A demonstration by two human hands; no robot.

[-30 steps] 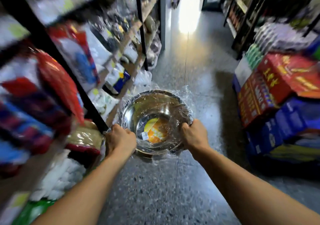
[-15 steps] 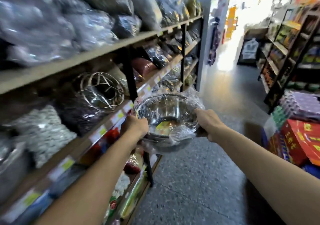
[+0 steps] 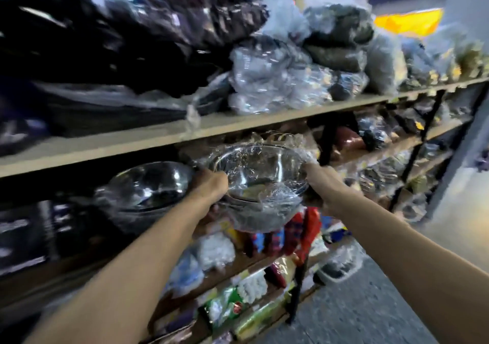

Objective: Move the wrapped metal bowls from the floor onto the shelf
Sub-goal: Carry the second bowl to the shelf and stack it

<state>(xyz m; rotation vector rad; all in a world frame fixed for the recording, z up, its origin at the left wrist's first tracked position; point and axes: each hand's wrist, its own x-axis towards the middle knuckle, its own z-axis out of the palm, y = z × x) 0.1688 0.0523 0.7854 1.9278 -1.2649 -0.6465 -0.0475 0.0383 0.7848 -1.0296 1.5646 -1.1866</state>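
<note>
Wrapped metal bowl [image 3: 260, 184], round, shiny, in crinkly plastic, is held by the left hand [image 3: 210, 186] and right hand [image 3: 321, 178], right of another bowl [image 3: 148, 184] on the wooden shelf [image 3: 132, 145].

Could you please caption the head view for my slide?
Both hands, left and right, lift a wrapped bowl toward the shelf.

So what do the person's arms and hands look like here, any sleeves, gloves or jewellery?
Both arms are bare from the bottom edge of the picture up to the wrists: no sleeves show. The left hand and right hand wear no gloves, and no watch, bracelet or ring can be seen, though the picture is blurred and the fingers are partly hidden. No markings show on either forearm.
</note>
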